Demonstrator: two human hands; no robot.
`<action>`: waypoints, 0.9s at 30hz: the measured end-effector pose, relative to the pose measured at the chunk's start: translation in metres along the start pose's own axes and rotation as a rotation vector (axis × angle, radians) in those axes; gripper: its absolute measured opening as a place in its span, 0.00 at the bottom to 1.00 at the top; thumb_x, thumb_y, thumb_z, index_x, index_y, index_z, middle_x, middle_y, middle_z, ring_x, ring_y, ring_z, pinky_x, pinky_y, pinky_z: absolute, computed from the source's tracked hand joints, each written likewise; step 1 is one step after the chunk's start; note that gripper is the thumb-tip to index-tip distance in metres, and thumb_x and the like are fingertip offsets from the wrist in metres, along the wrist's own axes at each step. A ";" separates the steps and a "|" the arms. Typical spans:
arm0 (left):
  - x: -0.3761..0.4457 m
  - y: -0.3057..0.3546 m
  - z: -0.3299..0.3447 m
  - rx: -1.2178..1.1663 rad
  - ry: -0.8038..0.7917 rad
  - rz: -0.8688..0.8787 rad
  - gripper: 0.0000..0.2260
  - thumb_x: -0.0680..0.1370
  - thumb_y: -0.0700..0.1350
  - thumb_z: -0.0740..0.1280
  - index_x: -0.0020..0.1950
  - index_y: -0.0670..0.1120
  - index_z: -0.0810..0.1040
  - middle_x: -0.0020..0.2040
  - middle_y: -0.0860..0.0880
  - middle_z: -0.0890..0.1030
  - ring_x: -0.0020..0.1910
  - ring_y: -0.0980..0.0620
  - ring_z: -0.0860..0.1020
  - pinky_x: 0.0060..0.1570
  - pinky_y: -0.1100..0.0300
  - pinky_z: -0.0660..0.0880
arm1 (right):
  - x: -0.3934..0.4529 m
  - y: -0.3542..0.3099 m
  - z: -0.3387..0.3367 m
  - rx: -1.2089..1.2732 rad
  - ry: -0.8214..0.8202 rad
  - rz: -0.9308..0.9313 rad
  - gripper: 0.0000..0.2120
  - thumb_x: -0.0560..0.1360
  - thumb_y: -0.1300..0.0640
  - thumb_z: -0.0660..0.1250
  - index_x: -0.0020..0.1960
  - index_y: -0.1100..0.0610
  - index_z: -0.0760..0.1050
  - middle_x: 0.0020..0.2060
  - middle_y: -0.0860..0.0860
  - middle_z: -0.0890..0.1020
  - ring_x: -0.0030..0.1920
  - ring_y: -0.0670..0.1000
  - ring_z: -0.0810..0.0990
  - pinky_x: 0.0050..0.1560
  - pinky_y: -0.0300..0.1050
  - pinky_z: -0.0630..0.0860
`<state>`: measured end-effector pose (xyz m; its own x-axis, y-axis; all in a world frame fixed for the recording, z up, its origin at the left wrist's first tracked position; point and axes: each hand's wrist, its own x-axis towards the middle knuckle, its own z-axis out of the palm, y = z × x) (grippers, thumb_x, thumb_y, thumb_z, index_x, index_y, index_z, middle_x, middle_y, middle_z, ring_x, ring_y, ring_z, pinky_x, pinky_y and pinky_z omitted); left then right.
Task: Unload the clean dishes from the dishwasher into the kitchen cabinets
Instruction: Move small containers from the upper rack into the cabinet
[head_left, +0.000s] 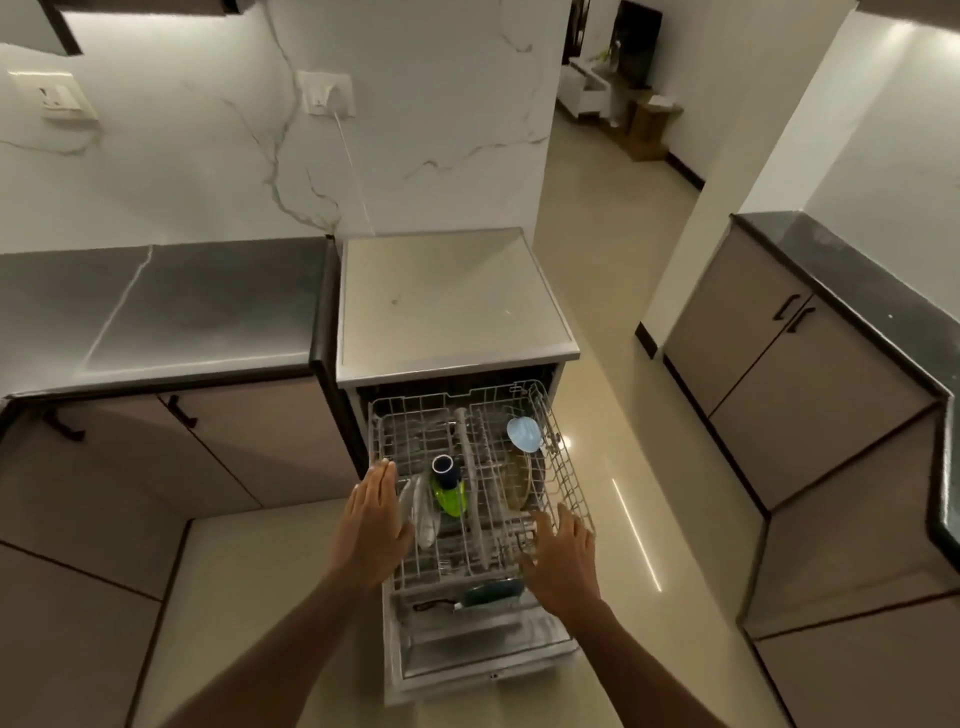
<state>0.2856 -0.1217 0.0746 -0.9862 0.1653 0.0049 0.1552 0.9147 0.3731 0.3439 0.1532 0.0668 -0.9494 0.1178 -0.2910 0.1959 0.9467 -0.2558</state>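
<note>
Left hand (371, 525): fingers straight and together, holding nothing, at the left edge of the pulled-out upper rack (566, 467) of the open dishwasher (457, 306). In the rack, left to right: a clear glass (423, 519) lying flat, a dark blue cup (445, 467) beside a green item (449, 499), what may be a brownish plate (517, 483) on edge, and a pale blue cup (523, 434). Right hand (563, 564): fingers spread and relaxed, empty, over the rack's near right corner; a dark pan (488, 595) lies in the lower rack beneath.
</note>
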 end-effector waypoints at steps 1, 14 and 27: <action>0.002 0.005 0.005 0.006 -0.004 0.005 0.36 0.79 0.45 0.70 0.83 0.37 0.58 0.82 0.39 0.61 0.83 0.41 0.58 0.82 0.50 0.55 | 0.005 0.007 -0.001 0.008 -0.007 -0.010 0.30 0.81 0.43 0.67 0.79 0.49 0.63 0.80 0.59 0.63 0.80 0.61 0.62 0.80 0.58 0.60; 0.098 -0.034 0.093 -0.145 -0.187 -0.193 0.39 0.80 0.45 0.70 0.84 0.40 0.52 0.84 0.42 0.57 0.83 0.43 0.57 0.81 0.48 0.60 | 0.145 0.029 0.015 -0.027 -0.107 -0.149 0.31 0.79 0.45 0.67 0.79 0.48 0.62 0.80 0.54 0.64 0.81 0.57 0.60 0.81 0.55 0.59; 0.219 -0.072 0.213 -0.094 -0.290 -0.198 0.40 0.78 0.46 0.73 0.84 0.42 0.54 0.82 0.42 0.60 0.80 0.42 0.63 0.78 0.50 0.64 | 0.367 0.048 0.069 -0.219 -0.277 -0.249 0.41 0.76 0.46 0.76 0.81 0.58 0.61 0.81 0.60 0.62 0.80 0.60 0.65 0.80 0.57 0.64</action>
<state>0.0704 -0.0728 -0.1492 -0.9373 0.0983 -0.3343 -0.0566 0.9036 0.4246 0.0222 0.2210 -0.1156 -0.8537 -0.1785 -0.4892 -0.1156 0.9809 -0.1562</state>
